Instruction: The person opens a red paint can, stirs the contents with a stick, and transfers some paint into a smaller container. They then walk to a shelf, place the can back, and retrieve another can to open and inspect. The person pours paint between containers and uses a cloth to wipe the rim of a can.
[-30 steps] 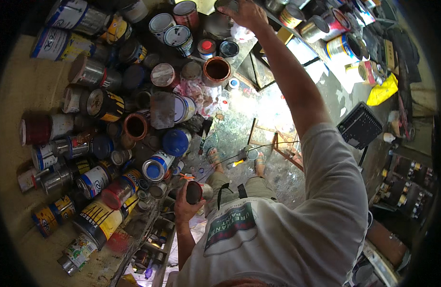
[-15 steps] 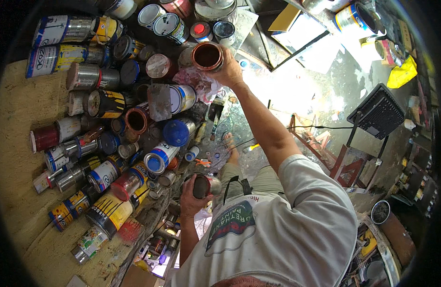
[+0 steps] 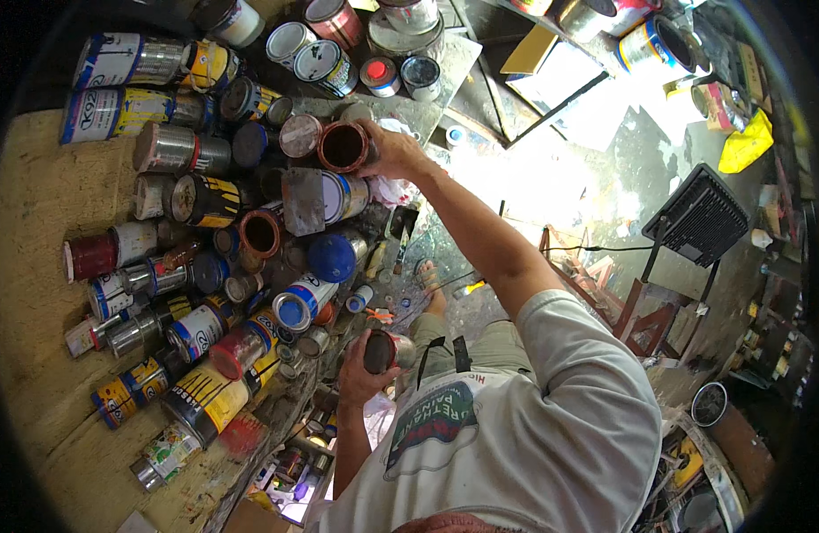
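Note:
My right hand (image 3: 387, 153) reaches far forward, its fingers wrapped round an open paint can (image 3: 345, 144) with a reddish-brown stained inside. That can is beside a round pale-pink lid (image 3: 300, 137) and above a white and blue can with a grey flat plate (image 3: 303, 201) against it. Close to my body, my left hand (image 3: 363, 371) grips a second paint can (image 3: 380, 352), with a dark top and a bare metal side. Another reddish-brown can (image 3: 260, 233) stands open among the crowded cans to the left.
Many paint cans, including a blue-lidded can (image 3: 332, 258), crowd the wooden bench (image 3: 36, 293) on my left. More cans stand on a board (image 3: 458, 75) at the far side. A black floodlight (image 3: 700, 213) on a stand is to the right, its cable (image 3: 596, 248) crossing the floor.
My right hand has brought the open reddish-brown can left and nearer, in beside the pale-pink lid. My left hand keeps its can, shifted only slightly.

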`<action>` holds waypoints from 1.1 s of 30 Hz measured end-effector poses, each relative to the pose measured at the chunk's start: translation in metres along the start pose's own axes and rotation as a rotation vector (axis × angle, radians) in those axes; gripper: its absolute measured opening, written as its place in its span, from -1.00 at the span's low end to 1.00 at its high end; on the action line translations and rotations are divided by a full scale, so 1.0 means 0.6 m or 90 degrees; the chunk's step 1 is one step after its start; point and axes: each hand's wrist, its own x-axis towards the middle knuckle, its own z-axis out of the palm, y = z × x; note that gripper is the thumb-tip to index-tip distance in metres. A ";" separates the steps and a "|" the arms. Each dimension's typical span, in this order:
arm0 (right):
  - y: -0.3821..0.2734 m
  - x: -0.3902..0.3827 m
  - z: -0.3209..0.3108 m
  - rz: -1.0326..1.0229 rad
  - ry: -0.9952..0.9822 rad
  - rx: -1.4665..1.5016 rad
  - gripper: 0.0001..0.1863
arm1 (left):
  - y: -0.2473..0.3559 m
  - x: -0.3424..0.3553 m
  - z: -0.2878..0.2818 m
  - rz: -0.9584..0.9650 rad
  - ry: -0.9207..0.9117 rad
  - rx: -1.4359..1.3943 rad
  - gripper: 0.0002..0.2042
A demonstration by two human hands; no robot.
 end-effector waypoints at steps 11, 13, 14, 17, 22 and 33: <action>0.066 0.166 -0.366 -0.035 0.533 -0.198 0.33 | -0.035 -0.019 0.010 -0.060 -0.003 -0.068 0.08; 0.096 0.200 -0.363 0.003 0.454 -0.168 0.42 | -0.051 -0.024 0.020 -0.016 0.051 -0.051 0.08; 0.079 0.220 -0.366 0.111 0.405 -0.173 0.38 | -0.050 -0.027 0.020 -0.035 0.054 -0.058 0.08; 0.018 0.224 -0.336 0.166 0.464 -0.183 0.21 | -0.036 -0.041 0.012 -0.087 0.049 -0.079 0.07; 0.017 0.207 -0.394 -0.176 0.482 -0.015 0.11 | -0.050 -0.058 0.021 -0.119 0.049 -0.114 0.06; -0.003 -0.073 -0.122 -0.046 0.201 0.003 0.16 | -0.044 -0.018 0.032 -0.090 0.082 -0.152 0.07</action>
